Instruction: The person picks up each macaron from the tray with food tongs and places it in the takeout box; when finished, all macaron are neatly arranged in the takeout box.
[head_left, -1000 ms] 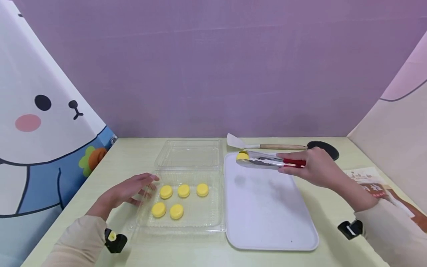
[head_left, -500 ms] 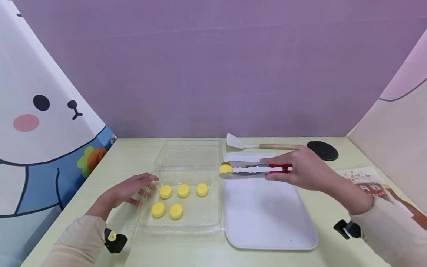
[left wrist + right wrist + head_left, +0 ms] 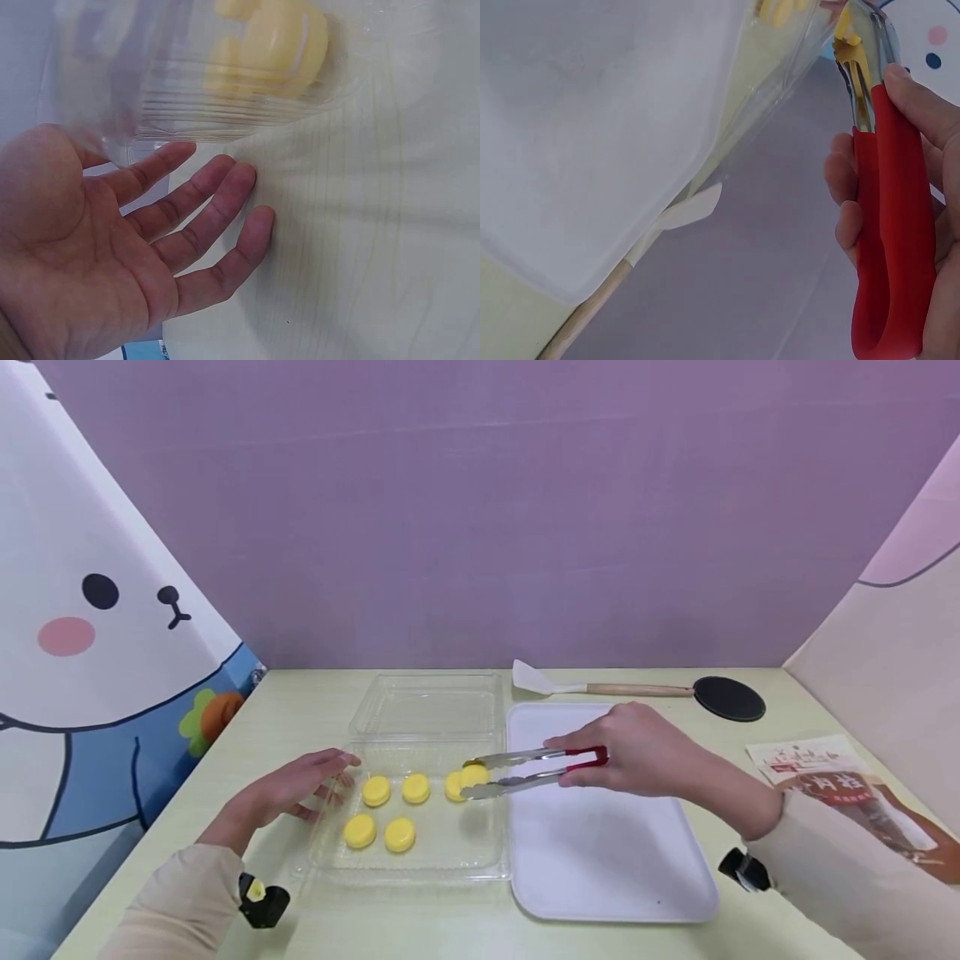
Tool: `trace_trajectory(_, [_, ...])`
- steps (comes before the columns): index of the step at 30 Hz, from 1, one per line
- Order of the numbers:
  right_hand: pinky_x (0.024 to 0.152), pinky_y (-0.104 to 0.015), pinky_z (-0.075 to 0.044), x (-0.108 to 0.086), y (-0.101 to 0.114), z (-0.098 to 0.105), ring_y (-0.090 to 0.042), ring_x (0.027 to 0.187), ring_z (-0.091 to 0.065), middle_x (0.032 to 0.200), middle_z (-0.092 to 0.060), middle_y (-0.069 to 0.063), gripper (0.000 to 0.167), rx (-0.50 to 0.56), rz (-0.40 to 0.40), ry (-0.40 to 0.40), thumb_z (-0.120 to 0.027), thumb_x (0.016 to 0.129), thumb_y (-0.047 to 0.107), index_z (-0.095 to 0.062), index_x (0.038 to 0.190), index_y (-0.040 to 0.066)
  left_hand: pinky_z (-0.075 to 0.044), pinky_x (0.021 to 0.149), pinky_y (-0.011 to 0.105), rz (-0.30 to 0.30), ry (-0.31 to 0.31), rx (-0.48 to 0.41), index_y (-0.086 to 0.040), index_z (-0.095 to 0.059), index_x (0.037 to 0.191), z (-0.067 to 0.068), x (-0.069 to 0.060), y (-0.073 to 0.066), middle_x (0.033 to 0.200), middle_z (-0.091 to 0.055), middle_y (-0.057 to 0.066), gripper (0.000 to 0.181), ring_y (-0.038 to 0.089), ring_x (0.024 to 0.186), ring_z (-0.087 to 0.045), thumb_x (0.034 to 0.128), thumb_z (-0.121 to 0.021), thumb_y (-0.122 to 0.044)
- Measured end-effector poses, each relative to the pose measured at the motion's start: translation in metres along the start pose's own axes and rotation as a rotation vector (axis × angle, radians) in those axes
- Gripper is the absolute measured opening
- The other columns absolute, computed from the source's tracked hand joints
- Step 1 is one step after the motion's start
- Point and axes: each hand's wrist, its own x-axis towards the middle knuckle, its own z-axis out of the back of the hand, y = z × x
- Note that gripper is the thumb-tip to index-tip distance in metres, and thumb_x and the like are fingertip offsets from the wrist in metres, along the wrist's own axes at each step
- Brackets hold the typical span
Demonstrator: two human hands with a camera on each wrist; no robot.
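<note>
My right hand (image 3: 637,752) grips red-handled metal tongs (image 3: 904,217), its fingers and thumb wrapped round the handles in the right wrist view. Between the tips of the tongs a yellow macaron (image 3: 475,776) is held above the right part of a clear plastic container (image 3: 453,847). Several similar macarons lie in two rows on the container's floor, and the held one partly overlaps the far-right one. My left hand (image 3: 296,787) is at the container's left side, fingers spread and loosely bent in the left wrist view. Its thumb is partly hidden behind the clear plastic wall (image 3: 217,120).
A white tray (image 3: 592,860) stands right beside the container, under my right forearm. Behind lie the container's opened lid (image 3: 431,710), a white spatula (image 3: 532,679) with a wooden handle, and a black disc (image 3: 729,698). A printed packet (image 3: 832,777) lies at the right.
My right hand has carried the tongs and macaron left and nearer, from above the tray's far edge to above the container. My left hand has stayed in place.
</note>
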Motion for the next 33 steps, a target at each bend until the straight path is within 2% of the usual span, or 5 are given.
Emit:
trace_trajectory(4, [0.055, -0.021, -0.042, 0.007, 0.004, -0.008, 0.009, 0.055, -0.046, 0.080, -0.073, 0.014, 0.036, 0.012, 0.013, 0.040, -0.080, 0.088, 0.038, -0.078, 0.118, 0.020, -0.057, 0.083, 0.047, -0.001, 0.002, -0.006, -0.003, -0.042, 0.149, -0.001, 0.001, 0.000, 0.135, -0.052, 0.022, 0.055, 0.036, 0.113, -0.057, 0.1105, -0.035, -0.041])
trace_trajectory(9, [0.052, -0.021, -0.039, 0.015, 0.008, -0.014, 0.010, 0.052, -0.044, 0.079, -0.072, 0.017, 0.035, -0.001, 0.014, 0.088, -0.081, 0.086, 0.040, -0.078, 0.118, 0.024, -0.057, 0.083, 0.047, -0.001, 0.003, -0.005, -0.003, -0.042, 0.149, -0.001, 0.000, -0.001, 0.135, -0.051, 0.022, 0.055, 0.036, 0.113, -0.056, 0.1105, -0.035, -0.041])
trace_trajectory(19, [0.055, -0.020, -0.042, 0.031, 0.019, -0.021, 0.009, 0.058, -0.052, 0.093, -0.077, 0.010, 0.033, 0.008, 0.017, 0.200, -0.083, 0.086, 0.035, -0.079, 0.116, 0.021, -0.057, 0.083, 0.047, 0.001, 0.002, -0.003, -0.003, -0.043, 0.149, 0.000, 0.001, 0.000, 0.132, -0.053, 0.020, 0.054, 0.034, 0.111, -0.057, 0.1106, -0.035, -0.040])
trace_trajectory(26, [0.052, -0.021, -0.036, 0.043, 0.029, -0.023, 0.001, 0.054, -0.042, 0.073, -0.065, 0.023, 0.027, -0.073, 0.059, 0.256, -0.083, 0.086, 0.036, -0.080, 0.111, 0.028, -0.057, 0.083, 0.047, 0.000, 0.002, -0.004, -0.003, -0.043, 0.149, 0.000, 0.000, 0.000, 0.132, -0.053, 0.020, 0.054, 0.034, 0.111, -0.057, 0.1107, -0.035, -0.040])
trace_trajectory(33, [0.051, -0.022, -0.036, 0.051, 0.037, -0.023, -0.001, 0.054, -0.044, 0.063, -0.057, 0.022, 0.019, -0.125, 0.076, 0.297, -0.083, 0.085, 0.035, -0.080, 0.102, 0.027, -0.057, 0.083, 0.047, 0.002, 0.001, -0.007, -0.003, -0.043, 0.149, 0.000, 0.000, 0.001, 0.132, -0.053, 0.020, 0.054, 0.034, 0.112, -0.057, 0.1106, -0.035, -0.041])
